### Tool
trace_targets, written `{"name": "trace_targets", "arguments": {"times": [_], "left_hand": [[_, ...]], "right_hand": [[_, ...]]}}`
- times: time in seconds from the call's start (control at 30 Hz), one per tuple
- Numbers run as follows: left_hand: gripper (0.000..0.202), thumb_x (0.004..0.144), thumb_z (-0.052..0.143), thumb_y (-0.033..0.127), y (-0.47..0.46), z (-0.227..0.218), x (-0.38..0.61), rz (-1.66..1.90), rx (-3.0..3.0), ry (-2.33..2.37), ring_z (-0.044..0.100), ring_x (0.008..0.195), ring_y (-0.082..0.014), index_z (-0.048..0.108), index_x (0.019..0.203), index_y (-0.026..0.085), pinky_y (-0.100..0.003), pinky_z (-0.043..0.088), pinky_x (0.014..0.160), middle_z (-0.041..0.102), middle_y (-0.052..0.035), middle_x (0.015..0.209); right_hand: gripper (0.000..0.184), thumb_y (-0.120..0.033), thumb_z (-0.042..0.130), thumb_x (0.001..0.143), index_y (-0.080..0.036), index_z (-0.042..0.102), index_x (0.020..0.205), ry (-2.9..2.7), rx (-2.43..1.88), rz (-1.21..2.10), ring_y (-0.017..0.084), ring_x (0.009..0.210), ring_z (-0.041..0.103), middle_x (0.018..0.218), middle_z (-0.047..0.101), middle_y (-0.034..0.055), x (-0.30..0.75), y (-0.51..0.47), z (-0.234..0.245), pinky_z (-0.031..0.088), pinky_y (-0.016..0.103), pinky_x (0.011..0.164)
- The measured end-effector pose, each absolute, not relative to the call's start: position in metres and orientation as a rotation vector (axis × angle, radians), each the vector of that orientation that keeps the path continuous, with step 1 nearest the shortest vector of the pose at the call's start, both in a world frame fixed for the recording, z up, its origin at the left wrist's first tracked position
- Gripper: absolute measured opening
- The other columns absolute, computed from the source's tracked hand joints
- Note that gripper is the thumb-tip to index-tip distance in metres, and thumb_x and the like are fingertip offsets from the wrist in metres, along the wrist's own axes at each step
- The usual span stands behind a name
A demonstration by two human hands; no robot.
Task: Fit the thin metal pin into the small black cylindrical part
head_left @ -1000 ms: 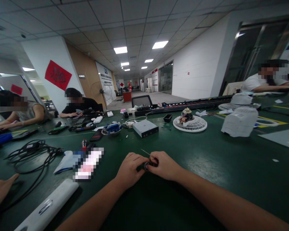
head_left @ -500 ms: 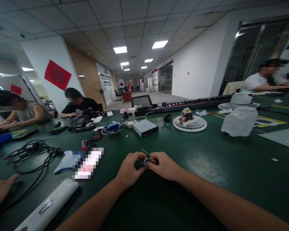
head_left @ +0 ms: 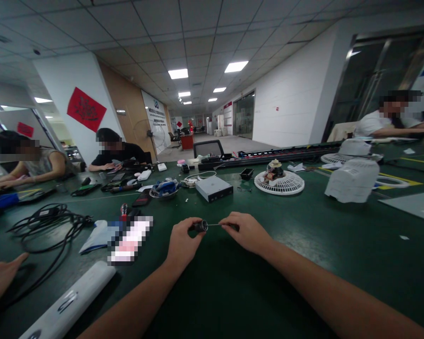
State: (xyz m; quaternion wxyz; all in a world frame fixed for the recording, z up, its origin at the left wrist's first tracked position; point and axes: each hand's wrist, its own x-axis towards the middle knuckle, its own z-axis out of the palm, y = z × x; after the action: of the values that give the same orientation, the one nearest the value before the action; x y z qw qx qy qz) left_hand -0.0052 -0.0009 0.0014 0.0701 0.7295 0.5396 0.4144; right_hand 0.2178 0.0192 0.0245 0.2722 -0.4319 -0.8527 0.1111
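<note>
My left hand is closed, with thumb and fingers pinching a small black cylindrical part. The part's round, ringed end faces right, toward my other hand. My right hand is closed around the dark handle of what looks like a thin screwdriver, mostly hidden by the fingers. Its slim metal shaft points left, and the tip meets or lies just in front of the part's round end; I cannot tell if it is inside. Both hands are above the green table, in front of a grey disc drive.
At the left lie a white power strip-like bar, black cables and a red-handled tool. Another person's hand rests at the left edge. A white fan grille with motor and a white housing stand right.
My hands have moved apart. The screwdriver shaft has swung from pointing up-left to lying level toward the black part, whose ringed end now shows uncovered by my right fingers.
</note>
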Motion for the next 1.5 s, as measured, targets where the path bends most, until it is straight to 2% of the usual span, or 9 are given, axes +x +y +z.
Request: {"name": "trace_targets", "arguments": {"times": [0.17,0.57,0.73,0.87,1.0,1.1,1.2,1.4,1.5], "left_hand": [[0.031,0.074,0.072,0.018,-0.003,0.003,-0.002,1.189,2.311,1.612,0.064,0.095,-0.0228,0.068,0.104,0.026,-0.043,0.047,0.087,0.071,-0.0014,0.102],[0.029,0.074,0.071,0.013,-0.005,0.006,0.0,1.077,2.388,1.539,0.064,0.097,-0.0231,0.07,0.1,0.026,-0.041,0.047,0.087,0.071,-0.001,0.101],[0.03,0.075,0.071,0.017,-0.005,0.003,-0.001,1.069,2.383,1.55,0.064,0.097,-0.0235,0.069,0.103,0.026,-0.042,0.047,0.088,0.07,-0.001,0.102],[0.028,0.074,0.07,0.016,-0.005,0.0,-0.001,1.054,2.38,1.583,0.064,0.095,-0.0232,0.069,0.101,0.026,-0.041,0.047,0.088,0.07,-0.0014,0.1],[0.028,0.075,0.069,0.017,-0.003,-0.002,-0.003,1.097,2.329,1.635,0.064,0.092,-0.0224,0.067,0.102,0.024,-0.039,0.048,0.084,0.069,-0.0024,0.099],[0.028,0.074,0.069,0.015,-0.001,-0.003,-0.005,1.101,2.241,1.686,0.064,0.091,-0.0216,0.066,0.101,0.023,-0.037,0.049,0.082,0.069,-0.0027,0.098],[0.031,0.073,0.07,0.015,0.0,-0.004,-0.006,1.081,2.182,1.719,0.064,0.091,-0.0216,0.066,0.102,0.022,-0.036,0.05,0.081,0.068,-0.0032,0.099],[0.027,0.073,0.068,0.013,0.001,-0.003,-0.004,1.036,2.233,1.65,0.065,0.086,-0.0208,0.067,0.098,0.021,-0.034,0.05,0.077,0.069,-0.0031,0.094],[0.026,0.074,0.067,0.012,-0.002,0.0,-0.002,1.032,2.285,1.561,0.064,0.088,-0.0211,0.067,0.098,0.022,-0.035,0.05,0.079,0.069,-0.0027,0.094]], "right_hand": [[0.027,-0.026,0.051,0.09,-0.026,0.072,0.107,-2.355,-1.237,0.085,0.018,0.079,0.058,0.089,0.064,0.0045,0.217,0.016,0.024,0.041,0.03,0.069],[0.024,-0.026,0.054,0.086,-0.026,0.075,0.096,-2.384,-1.199,0.202,0.017,0.076,0.058,0.083,0.066,0.0029,0.217,0.014,0.024,0.041,0.029,0.068],[0.023,-0.028,0.053,0.086,-0.026,0.075,0.094,-2.335,-1.291,0.147,0.018,0.075,0.059,0.083,0.068,0.0037,0.214,0.013,0.023,0.04,0.03,0.066],[0.018,-0.033,0.056,0.085,-0.023,0.071,0.081,-2.337,-1.432,0.189,0.018,0.068,0.058,0.076,0.068,0.0042,0.211,0.014,0.018,0.036,0.029,0.059],[0.023,-0.036,0.059,0.083,-0.021,0.065,0.068,-2.285,-1.524,0.249,0.016,0.059,0.054,0.064,0.062,0.0027,0.208,0.008,0.023,0.033,0.028,0.055],[0.022,-0.039,0.058,0.085,-0.021,0.067,0.078,-2.328,-1.293,0.427,0.014,0.058,0.054,0.065,0.062,0.0005,0.206,0.002,0.03,0.032,0.026,0.053],[0.029,-0.042,0.07,0.076,-0.026,0.071,0.1,-2.469,-1.185,0.589,0.014,0.061,0.056,0.072,0.065,-0.0011,0.204,-0.002,0.027,0.034,0.024,0.053],[0.012,-0.031,0.074,0.074,-0.026,0.076,0.085,-2.381,-1.11,0.578,0.015,0.077,0.059,0.09,0.066,0.0,0.2,0.002,0.014,0.041,0.026,0.066],[0.015,-0.026,0.07,0.078,-0.028,0.076,0.092,-2.289,-1.086,0.547,0.015,0.08,0.059,0.094,0.065,0.0002,0.199,0.004,0.016,0.043,0.026,0.071]]}}
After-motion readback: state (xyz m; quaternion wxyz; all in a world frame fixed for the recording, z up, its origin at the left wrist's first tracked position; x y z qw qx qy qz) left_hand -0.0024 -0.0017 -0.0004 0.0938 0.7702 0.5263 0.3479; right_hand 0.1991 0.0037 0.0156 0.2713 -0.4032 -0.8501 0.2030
